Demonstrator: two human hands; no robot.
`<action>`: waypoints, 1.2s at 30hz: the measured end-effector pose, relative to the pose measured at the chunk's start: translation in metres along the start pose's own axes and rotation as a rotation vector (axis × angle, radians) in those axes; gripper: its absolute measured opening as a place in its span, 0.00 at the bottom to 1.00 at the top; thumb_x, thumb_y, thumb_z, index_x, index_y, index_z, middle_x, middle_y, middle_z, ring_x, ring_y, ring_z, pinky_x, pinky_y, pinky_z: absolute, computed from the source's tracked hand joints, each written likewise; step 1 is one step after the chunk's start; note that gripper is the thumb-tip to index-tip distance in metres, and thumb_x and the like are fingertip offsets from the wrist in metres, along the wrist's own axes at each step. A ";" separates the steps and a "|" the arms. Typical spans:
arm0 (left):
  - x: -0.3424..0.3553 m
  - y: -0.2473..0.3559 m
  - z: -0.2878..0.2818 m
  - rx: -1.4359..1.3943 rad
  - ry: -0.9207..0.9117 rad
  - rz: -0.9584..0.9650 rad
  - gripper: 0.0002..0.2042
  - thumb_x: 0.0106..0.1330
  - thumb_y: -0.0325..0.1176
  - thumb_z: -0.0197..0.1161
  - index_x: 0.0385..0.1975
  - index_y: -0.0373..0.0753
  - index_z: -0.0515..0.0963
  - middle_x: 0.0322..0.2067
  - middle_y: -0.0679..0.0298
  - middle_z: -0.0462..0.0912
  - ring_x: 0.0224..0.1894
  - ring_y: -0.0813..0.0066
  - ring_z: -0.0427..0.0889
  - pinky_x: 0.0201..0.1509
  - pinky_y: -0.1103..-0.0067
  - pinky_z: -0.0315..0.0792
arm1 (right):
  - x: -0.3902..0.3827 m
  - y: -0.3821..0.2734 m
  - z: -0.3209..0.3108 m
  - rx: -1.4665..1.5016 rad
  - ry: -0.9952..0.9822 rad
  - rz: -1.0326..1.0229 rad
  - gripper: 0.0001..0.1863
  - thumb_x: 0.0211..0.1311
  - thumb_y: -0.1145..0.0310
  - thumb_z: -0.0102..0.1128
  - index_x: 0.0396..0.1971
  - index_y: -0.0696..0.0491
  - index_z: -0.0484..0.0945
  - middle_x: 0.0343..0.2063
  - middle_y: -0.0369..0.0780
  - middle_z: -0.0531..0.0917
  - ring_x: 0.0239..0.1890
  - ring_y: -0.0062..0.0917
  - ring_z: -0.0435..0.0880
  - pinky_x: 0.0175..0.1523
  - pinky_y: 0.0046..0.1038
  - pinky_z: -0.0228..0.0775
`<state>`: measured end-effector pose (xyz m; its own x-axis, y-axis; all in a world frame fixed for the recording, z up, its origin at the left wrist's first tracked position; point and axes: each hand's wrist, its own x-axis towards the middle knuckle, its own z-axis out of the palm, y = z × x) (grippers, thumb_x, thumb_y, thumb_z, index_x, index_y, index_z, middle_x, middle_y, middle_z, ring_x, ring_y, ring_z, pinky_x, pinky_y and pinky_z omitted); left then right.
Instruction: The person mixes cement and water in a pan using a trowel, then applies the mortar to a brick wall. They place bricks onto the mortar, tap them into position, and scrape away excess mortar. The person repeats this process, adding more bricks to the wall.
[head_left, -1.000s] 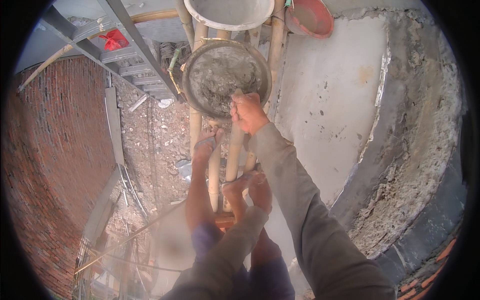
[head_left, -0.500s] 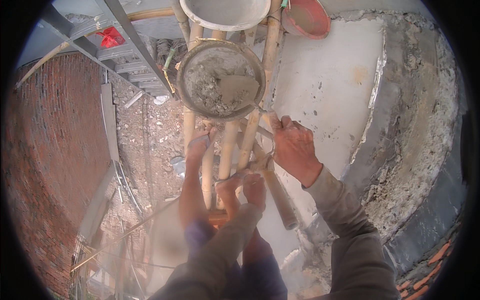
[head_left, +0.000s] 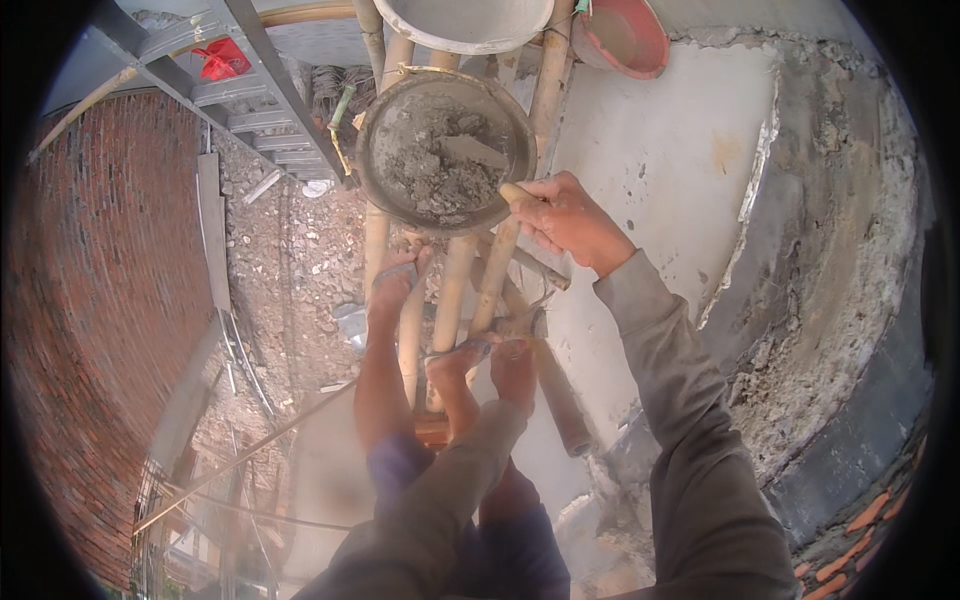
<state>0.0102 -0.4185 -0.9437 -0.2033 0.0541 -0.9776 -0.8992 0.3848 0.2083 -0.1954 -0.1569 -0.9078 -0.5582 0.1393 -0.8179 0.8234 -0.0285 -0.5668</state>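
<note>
A round metal pan (head_left: 385,185) full of grey mortar (head_left: 425,170) rests on bamboo poles (head_left: 455,290) in front of me. My right hand (head_left: 565,220) is closed on the wooden handle of a trowel (head_left: 472,150), and the trowel's blade lies in the mortar. Lower down, my left hand (head_left: 515,370) is closed around a small grey metal tool (head_left: 522,322) just beside the poles; what kind of tool it is I cannot tell. My bare legs and sandalled feet (head_left: 395,285) stand on the poles under the pan.
A white basin (head_left: 465,20) and a red basin (head_left: 625,35) sit above the pan. A white plastered wall (head_left: 670,190) with a rough grey mortar band (head_left: 840,260) is at right. At left a brick wall (head_left: 90,300), a metal ladder (head_left: 260,90) and rubble-strewn ground (head_left: 290,250) lie far below.
My right hand went from the pan rim out to the wall at right, then came back to the pan with the trowel in the mortar. The left hand stayed in place.
</note>
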 end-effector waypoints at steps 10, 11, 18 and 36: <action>-0.016 0.046 0.000 -0.087 -0.036 -0.178 0.15 0.73 0.36 0.61 0.57 0.41 0.80 0.52 0.63 0.80 0.52 0.72 0.81 0.50 0.68 0.80 | -0.020 -0.006 0.085 -0.986 0.129 -0.231 0.24 0.59 0.71 0.68 0.56 0.63 0.81 0.35 0.56 0.86 0.32 0.46 0.91 0.40 0.47 0.83; -0.016 0.048 0.000 -0.088 -0.023 -0.102 0.15 0.73 0.36 0.61 0.56 0.41 0.80 0.51 0.64 0.80 0.51 0.72 0.81 0.50 0.68 0.80 | 0.007 -0.007 0.087 -0.829 0.260 -0.233 0.21 0.61 0.71 0.70 0.53 0.63 0.82 0.34 0.56 0.86 0.32 0.44 0.91 0.41 0.46 0.83; -0.024 0.042 -0.003 -0.173 -0.035 -0.173 0.14 0.74 0.36 0.62 0.55 0.41 0.80 0.48 0.64 0.81 0.52 0.70 0.83 0.48 0.66 0.83 | 0.001 -0.009 0.012 0.301 0.142 0.031 0.16 0.73 0.69 0.66 0.53 0.65 0.83 0.29 0.44 0.84 0.27 0.31 0.83 0.39 0.37 0.80; -0.026 0.044 0.014 -0.214 0.021 -0.115 0.12 0.78 0.39 0.65 0.47 0.36 0.84 0.38 0.63 0.83 0.32 0.75 0.83 0.31 0.74 0.77 | -0.013 0.006 0.021 0.625 0.043 -0.016 0.28 0.73 0.64 0.73 0.65 0.65 0.81 0.29 0.35 0.81 0.25 0.15 0.75 0.30 0.22 0.68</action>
<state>-0.0189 -0.3899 -0.9096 -0.1010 0.0011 -0.9949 -0.9781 0.1828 0.0995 -0.1855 -0.1799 -0.9025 -0.5546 0.1841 -0.8115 0.5919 -0.5981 -0.5403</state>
